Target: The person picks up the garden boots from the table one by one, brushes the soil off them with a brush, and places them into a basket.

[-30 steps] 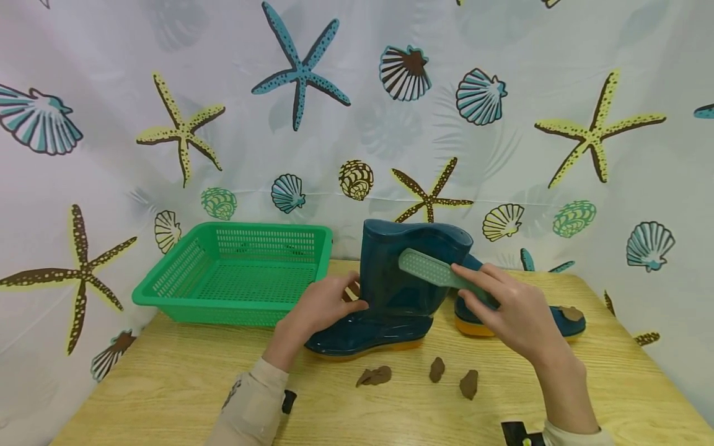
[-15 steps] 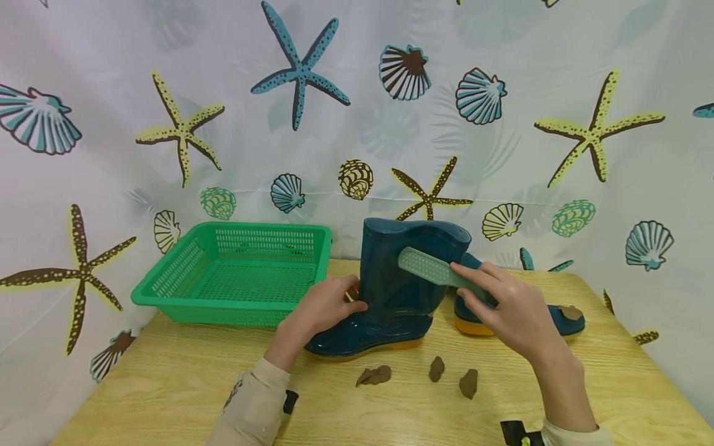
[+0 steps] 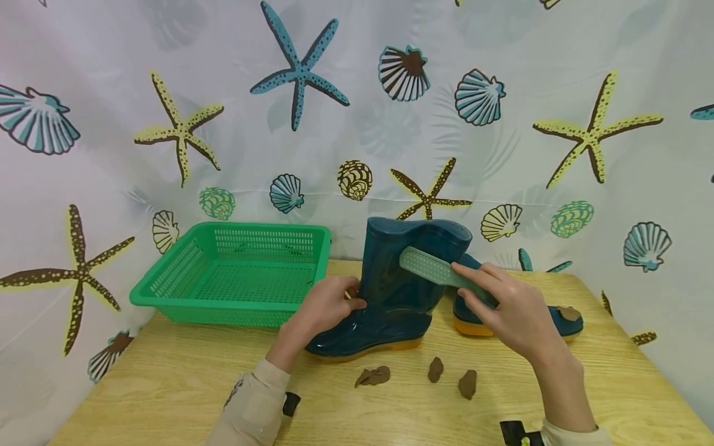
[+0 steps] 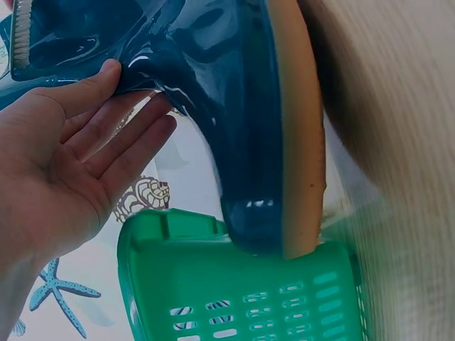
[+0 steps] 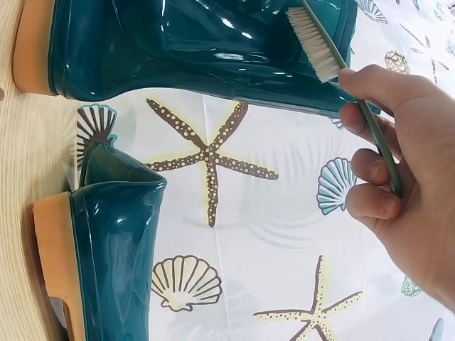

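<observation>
A dark blue rubber boot with an orange-tan sole stands on the table, toe pointing left. My left hand holds it at the front of the ankle, thumb on the near side and fingers behind. In my right hand is a pale green scrub brush, gripped by its handle. Its white bristles face the upper shaft of the boot; in the right wrist view they appear to touch it. Behind my right hand lies a second blue boot with a brown clump on it.
A green plastic basket with slotted walls sits at the back left. Brown mud-like clumps lie on the wooden table in front of the boot. A patterned cloth hangs behind the table.
The held boot's shaft has leaned slightly to the right. Both hands and the brush stay in nearly the same places.
</observation>
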Available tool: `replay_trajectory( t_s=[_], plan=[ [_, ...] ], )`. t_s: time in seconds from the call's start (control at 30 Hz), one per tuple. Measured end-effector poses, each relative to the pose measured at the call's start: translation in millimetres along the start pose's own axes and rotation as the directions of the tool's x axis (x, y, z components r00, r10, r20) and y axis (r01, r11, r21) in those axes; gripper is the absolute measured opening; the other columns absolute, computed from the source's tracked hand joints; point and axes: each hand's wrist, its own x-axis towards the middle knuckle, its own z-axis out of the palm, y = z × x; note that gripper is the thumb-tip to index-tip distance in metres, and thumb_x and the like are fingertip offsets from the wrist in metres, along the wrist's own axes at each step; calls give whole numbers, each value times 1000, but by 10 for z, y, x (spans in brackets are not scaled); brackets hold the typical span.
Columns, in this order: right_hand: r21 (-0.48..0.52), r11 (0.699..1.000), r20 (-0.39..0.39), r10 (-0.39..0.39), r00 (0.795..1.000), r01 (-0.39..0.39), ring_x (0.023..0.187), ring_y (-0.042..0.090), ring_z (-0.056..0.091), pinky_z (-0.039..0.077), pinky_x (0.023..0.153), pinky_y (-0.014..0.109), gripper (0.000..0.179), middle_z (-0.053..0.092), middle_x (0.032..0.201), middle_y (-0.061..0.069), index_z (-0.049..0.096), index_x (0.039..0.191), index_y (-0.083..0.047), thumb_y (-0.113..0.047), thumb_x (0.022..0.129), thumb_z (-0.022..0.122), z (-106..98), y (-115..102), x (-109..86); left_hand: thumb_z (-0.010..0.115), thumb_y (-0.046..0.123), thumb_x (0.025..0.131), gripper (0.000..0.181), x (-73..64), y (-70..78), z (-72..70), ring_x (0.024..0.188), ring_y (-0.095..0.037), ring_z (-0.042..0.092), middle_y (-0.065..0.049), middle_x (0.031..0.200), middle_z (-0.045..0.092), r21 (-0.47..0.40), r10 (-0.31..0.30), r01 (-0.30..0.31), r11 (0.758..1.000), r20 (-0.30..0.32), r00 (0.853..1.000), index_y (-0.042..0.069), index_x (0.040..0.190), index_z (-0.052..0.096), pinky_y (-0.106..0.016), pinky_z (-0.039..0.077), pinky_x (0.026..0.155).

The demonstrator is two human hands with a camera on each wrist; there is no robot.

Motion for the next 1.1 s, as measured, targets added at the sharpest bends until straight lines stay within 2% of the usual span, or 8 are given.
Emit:
replay_trajectory(
  t_s=[0.27, 0.53, 0.67, 0.93, 1.1],
  plan=[
    [2, 1000, -11, 1, 1000, -1, 51, -6, 28, 25, 44, 11, 50, 56, 82, -6, 69, 127, -15, -4, 80, 79, -9, 18, -5, 72, 19, 92, 5, -25, 35, 12, 79, -12, 67, 1, 90, 73, -57, 21, -24, 998, -41, 999, 15, 96, 73, -25, 52, 65],
    [6, 1000, -21, 0, 1000, 0, 53, -5, 29, 25, 46, 10, 50, 53, 80, -8, 69, 127, -15, -3, 79, 80, -23, 19, -3, 70, 16, 93, 5, -33, 74, -2, 86, -16, 70, 0, 93, 74, -89, 25, -31, 996, -69, 997, 14, 96, 73, -31, 56, 73],
    [10, 1000, -24, -2, 1000, 2, 54, -4, 29, 25, 47, 10, 51, 53, 80, -8, 69, 127, -15, -3, 79, 80, -33, 19, 0, 70, 16, 93, 9, -34, 120, -31, 85, -16, 70, 0, 93, 75, -109, 20, -28, 994, -77, 997, 15, 101, 74, -32, 57, 73],
    [7, 1000, -28, -7, 1000, 7, 55, -5, 29, 26, 47, 10, 51, 53, 80, -8, 70, 126, -15, -3, 78, 80, -29, 23, -6, 69, 17, 94, 12, -49, 173, -84, 79, -12, 69, 0, 92, 75, -163, 15, -30, 986, -92, 996, 15, 104, 75, -25, 55, 64],
    [13, 1000, -38, -17, 999, 17, 56, -5, 30, 26, 48, 10, 51, 53, 80, -9, 70, 125, -15, -3, 77, 81, -17, 28, -7, 68, 16, 94, 10, -55, 177, -120, 73, -8, 67, 3, 85, 74, -188, 5, -36, 982, -164, 986, 16, 100, 76, -23, 53, 61]
  ],
)
